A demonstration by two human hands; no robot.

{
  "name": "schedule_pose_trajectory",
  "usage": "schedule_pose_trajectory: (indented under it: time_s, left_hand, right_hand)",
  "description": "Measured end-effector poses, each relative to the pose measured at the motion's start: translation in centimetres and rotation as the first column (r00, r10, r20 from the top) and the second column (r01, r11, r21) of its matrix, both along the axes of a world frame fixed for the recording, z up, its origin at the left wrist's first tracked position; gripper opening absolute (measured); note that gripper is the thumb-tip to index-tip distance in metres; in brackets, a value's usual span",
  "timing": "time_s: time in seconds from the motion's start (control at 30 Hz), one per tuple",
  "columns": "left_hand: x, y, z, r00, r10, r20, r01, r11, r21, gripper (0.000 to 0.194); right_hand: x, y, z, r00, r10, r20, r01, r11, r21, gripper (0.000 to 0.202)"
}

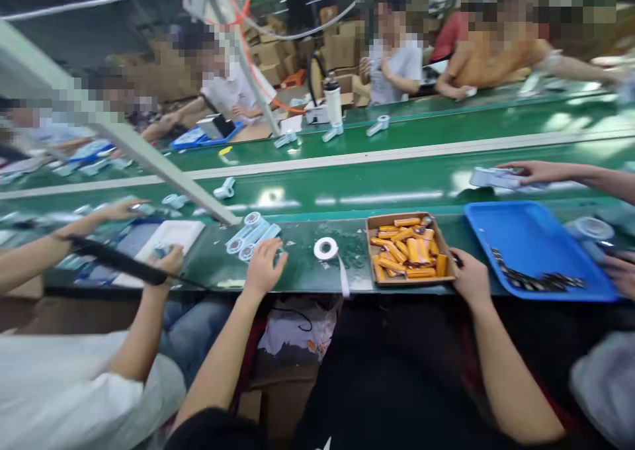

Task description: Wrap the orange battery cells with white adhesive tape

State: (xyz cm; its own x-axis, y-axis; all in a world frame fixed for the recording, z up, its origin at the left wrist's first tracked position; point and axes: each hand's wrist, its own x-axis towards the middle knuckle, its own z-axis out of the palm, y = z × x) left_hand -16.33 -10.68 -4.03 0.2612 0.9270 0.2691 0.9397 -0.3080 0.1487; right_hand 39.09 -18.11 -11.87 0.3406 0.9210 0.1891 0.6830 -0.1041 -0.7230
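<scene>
A worker's left hand [265, 266], fingers parted, is at the pale blue parts [243, 235] left of center frame; the right hand [470, 279] is at the right wall of a cardboard box [417, 280] of orange cylinders [411, 251], its grip unclear. Open green surface [298, 261] flanks a tape roll [327, 256], whose tail crosses the front edge. At right, a blue tray [530, 238] leaves the box little room.

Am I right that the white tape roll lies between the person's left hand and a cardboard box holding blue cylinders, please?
Not quite: the head view shows orange cylinders, not blue; the white tape roll does lie between the left hand and the cardboard box.
</scene>
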Motion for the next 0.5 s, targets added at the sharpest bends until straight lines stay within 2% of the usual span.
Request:
schedule_pose_trajectory:
  time_s: [0.1,0.17,0.3,0.4,0.5]
  left_hand:
    - [3.6,-2.8,-2.5,0.977,-0.212,0.007,0.212,0.976,-0.053,0.046]
    - [5.1,-2.7,-3.4,0.968,-0.252,-0.012,0.251,0.966,-0.066,0.049]
    - [6.6,-0.6,-4.2,0.977,-0.213,-0.013,0.211,0.973,-0.093,0.053]
    - [6.6,0.5,-5.1,0.985,-0.17,-0.036,0.161,0.971,-0.174,0.056]
    - [6.0,0.7,-6.0,0.991,-0.127,-0.051,0.117,0.98,-0.161,0.06]
  right_hand:
    - [-0.5,0.1,0.1,1.0,-0.008,0.009,0.007,0.997,0.073,0.044]
    - [-0.6,0.1,0.2,1.0,-0.002,0.012,0.001,0.995,0.095,0.042]
    - [-0.7,-0.2,0.0,1.0,0.019,0.003,-0.019,0.991,0.135,0.036]
    - [-0.5,-0.1,-0.1,0.999,0.05,0.008,-0.05,0.988,0.145,0.031]
    - [-0.3,0.2,0.2,0.995,0.096,0.027,-0.099,0.982,0.162,0.028]
